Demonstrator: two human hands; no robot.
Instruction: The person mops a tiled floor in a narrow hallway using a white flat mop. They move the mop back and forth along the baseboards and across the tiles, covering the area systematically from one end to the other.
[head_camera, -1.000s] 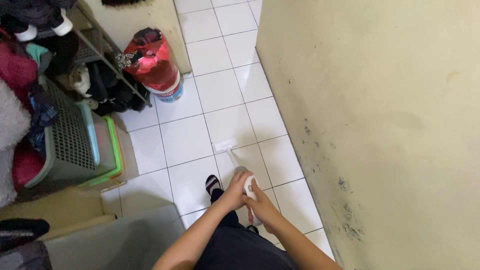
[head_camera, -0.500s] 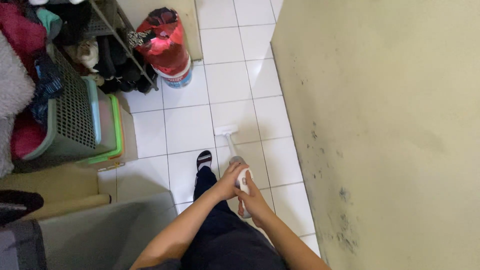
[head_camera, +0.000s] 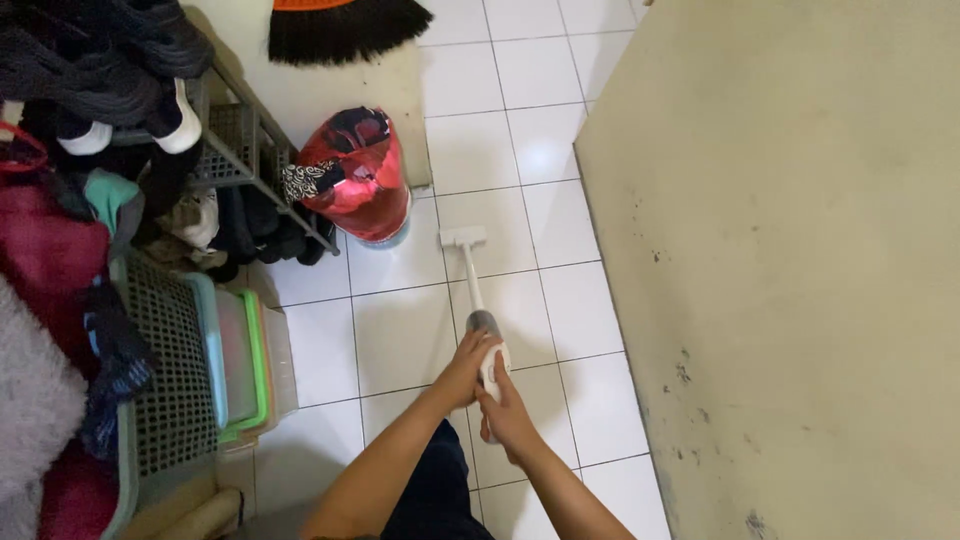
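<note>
Both my hands grip a white stick vacuum (head_camera: 478, 300) over a white tiled floor (head_camera: 400, 335). My left hand (head_camera: 466, 366) wraps the top of its handle from the left. My right hand (head_camera: 508, 415) holds the handle just below, from the right. The thin tube runs away from me to a small flat white nozzle (head_camera: 462, 237) resting on the tiles, close to a red bag (head_camera: 352, 175).
A yellowish stained wall (head_camera: 780, 280) runs along the right. At left stand grey laundry baskets (head_camera: 165, 370) full of clothes, stacked plastic lids (head_camera: 240, 360) and a metal rack (head_camera: 250, 150). A dark-bristled broom (head_camera: 345, 22) leans at the top.
The view has shifted forward; the broom has come into sight. The vacuum nozzle has slid farther away from me across the tiles, now near the red bag. My foot is out of view.
</note>
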